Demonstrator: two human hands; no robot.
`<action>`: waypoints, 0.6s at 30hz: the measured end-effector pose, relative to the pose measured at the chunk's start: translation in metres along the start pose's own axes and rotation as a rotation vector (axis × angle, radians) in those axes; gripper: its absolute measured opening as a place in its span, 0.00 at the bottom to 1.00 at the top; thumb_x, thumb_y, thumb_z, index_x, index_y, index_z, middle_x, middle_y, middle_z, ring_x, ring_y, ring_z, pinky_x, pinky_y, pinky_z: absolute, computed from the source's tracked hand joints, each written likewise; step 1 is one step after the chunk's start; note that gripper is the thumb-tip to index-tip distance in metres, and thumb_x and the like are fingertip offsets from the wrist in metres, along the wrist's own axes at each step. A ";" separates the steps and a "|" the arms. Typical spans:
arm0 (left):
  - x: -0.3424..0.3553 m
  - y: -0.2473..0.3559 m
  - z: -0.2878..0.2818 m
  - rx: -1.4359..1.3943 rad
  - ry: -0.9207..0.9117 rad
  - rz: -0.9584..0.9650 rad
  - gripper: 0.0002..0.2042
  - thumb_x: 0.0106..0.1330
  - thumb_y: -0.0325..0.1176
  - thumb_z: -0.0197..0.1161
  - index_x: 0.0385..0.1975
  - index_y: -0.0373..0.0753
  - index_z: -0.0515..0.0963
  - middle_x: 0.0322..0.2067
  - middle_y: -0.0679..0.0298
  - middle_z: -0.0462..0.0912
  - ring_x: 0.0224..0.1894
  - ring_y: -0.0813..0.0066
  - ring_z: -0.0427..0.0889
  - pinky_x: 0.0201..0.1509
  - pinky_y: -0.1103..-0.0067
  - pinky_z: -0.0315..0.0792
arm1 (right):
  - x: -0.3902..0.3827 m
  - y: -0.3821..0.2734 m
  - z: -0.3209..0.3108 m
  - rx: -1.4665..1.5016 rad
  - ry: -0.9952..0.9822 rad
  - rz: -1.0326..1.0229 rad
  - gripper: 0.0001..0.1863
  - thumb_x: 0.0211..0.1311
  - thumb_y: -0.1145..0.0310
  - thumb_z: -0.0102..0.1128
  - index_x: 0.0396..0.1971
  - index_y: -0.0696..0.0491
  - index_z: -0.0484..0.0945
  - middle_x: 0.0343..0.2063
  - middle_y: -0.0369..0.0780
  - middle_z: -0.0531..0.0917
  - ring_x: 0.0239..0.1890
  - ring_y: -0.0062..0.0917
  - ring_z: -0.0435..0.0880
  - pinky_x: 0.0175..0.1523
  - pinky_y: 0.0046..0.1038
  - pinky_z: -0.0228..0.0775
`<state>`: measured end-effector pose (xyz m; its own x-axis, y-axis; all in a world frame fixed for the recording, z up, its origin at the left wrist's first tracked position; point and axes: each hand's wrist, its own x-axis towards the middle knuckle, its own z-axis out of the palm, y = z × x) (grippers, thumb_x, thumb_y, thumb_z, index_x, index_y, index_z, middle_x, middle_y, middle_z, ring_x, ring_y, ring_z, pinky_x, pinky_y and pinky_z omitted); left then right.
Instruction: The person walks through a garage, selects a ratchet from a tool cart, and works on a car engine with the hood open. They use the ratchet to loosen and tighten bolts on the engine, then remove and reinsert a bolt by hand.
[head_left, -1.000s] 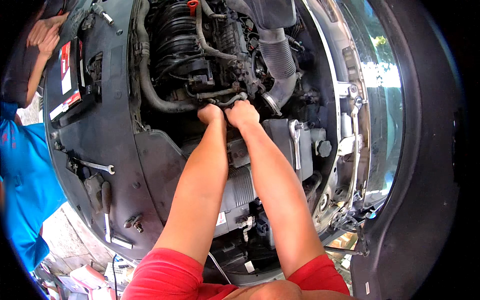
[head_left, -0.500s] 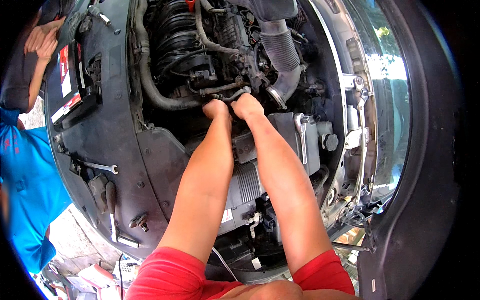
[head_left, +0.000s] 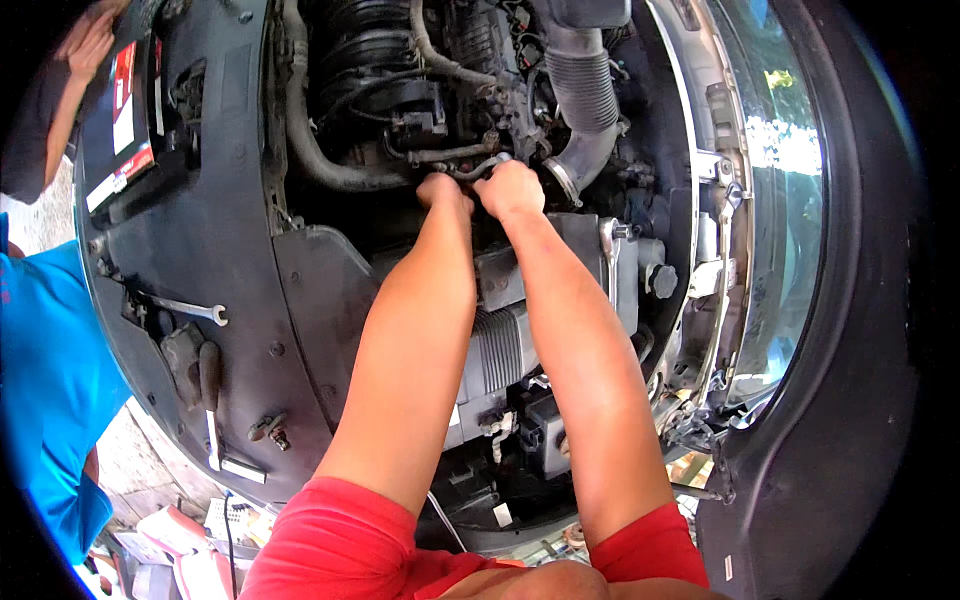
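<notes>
I have both hands deep in the engine bay at a short curved hose (head_left: 472,174) below the intake manifold (head_left: 355,75). My left hand (head_left: 441,188) is closed beside the hose's left part, its fingertips hidden under it. My right hand (head_left: 510,188) is closed on the hose's right end, where a pale fitting shows. A thick hose (head_left: 315,160) runs down to the left of my hands, and a corrugated intake tube (head_left: 585,95) rises to the right. A ratchet (head_left: 612,255) lies on the dark housing (head_left: 630,310) beside my right forearm.
A wrench (head_left: 190,307) and a long-handled tool (head_left: 210,390) lie on the left panel (head_left: 180,250), with a flat box (head_left: 125,110) above. A person in a blue top (head_left: 50,350) stands at left; another person's hand (head_left: 85,50) is at upper left. A raised dark panel (head_left: 840,350) borders the right.
The whole engine bay has shifted a little upward and rightward in the picture. My hands remain at the same hose, with only slight movement.
</notes>
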<state>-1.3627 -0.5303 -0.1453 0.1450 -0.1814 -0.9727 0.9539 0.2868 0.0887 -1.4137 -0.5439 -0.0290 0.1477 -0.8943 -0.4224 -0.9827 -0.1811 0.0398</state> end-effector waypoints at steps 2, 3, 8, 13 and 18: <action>0.006 -0.002 0.004 0.136 0.035 0.019 0.16 0.69 0.39 0.52 0.48 0.34 0.75 0.45 0.58 0.81 0.40 0.65 0.82 0.35 0.71 0.78 | 0.009 0.012 0.017 0.051 0.041 -0.041 0.21 0.51 0.55 0.66 0.42 0.53 0.85 0.44 0.47 0.85 0.54 0.44 0.77 0.60 0.38 0.71; 0.006 -0.002 0.004 0.259 0.063 0.029 0.17 0.69 0.40 0.53 0.49 0.36 0.75 0.47 0.59 0.80 0.42 0.67 0.81 0.37 0.72 0.78 | 0.008 0.014 0.016 0.097 0.021 -0.036 0.20 0.52 0.55 0.66 0.41 0.52 0.86 0.44 0.47 0.85 0.54 0.44 0.77 0.60 0.38 0.71; 0.000 0.005 0.001 1.331 0.020 0.096 0.21 0.65 0.44 0.59 0.56 0.43 0.74 0.55 0.66 0.78 0.54 0.74 0.78 0.46 0.78 0.77 | 0.013 0.025 0.014 0.102 -0.140 -0.098 0.22 0.54 0.51 0.61 0.43 0.52 0.86 0.48 0.47 0.84 0.59 0.44 0.76 0.62 0.42 0.67; 0.021 -0.004 -0.005 0.555 0.070 -0.067 0.20 0.67 0.44 0.57 0.57 0.45 0.74 0.58 0.66 0.77 0.59 0.76 0.77 0.50 0.80 0.77 | 0.008 0.011 0.015 -0.063 -0.194 -0.059 0.27 0.57 0.50 0.58 0.49 0.54 0.83 0.55 0.49 0.80 0.62 0.44 0.74 0.66 0.44 0.63; 0.051 -0.006 -0.003 0.685 0.070 -0.064 0.20 0.70 0.42 0.53 0.59 0.42 0.73 0.57 0.65 0.77 0.59 0.75 0.77 0.50 0.80 0.76 | 0.017 0.012 0.022 0.038 -0.252 -0.069 0.29 0.59 0.49 0.55 0.53 0.54 0.80 0.57 0.50 0.78 0.63 0.44 0.73 0.67 0.46 0.60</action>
<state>-1.3613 -0.5384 -0.1959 0.0876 -0.1100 -0.9901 0.9144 -0.3855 0.1237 -1.4258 -0.5521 -0.0557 0.1866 -0.7495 -0.6351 -0.9755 -0.2180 -0.0293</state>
